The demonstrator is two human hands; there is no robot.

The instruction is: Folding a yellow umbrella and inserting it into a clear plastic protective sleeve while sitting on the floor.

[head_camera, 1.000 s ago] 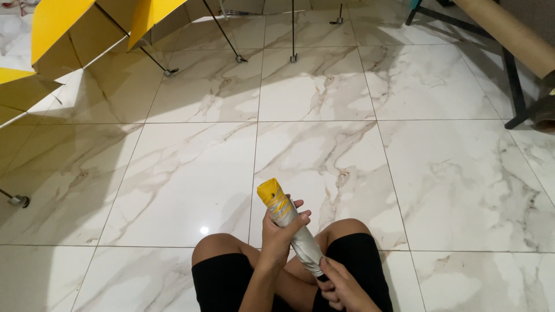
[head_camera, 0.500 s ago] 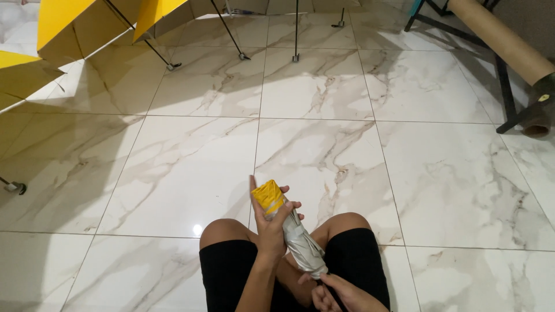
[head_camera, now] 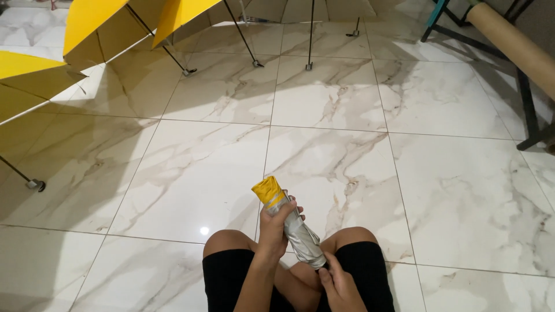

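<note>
I sit cross-legged on a marble floor, black shorts over my knees. A folded compact umbrella (head_camera: 289, 222) with a yellow end and a silver-grey canopy slants up to the left above my lap. My left hand (head_camera: 276, 222) is wrapped around its upper part, just below the yellow end. My right hand (head_camera: 338, 284) grips the lower end near my knee, where the handle is hidden by my fingers.
Open yellow umbrellas (head_camera: 92, 26) lie on the floor at the far left, their black shafts and handles (head_camera: 36, 185) resting on the tiles. A long cardboard tube (head_camera: 514, 43) lies on a dark metal stand (head_camera: 532, 115) at the upper right.
The folded umbrella has sunk a little and tilted more toward my lap. My left hand keeps its grip near the top; my right hand has slid to the lower end.
</note>
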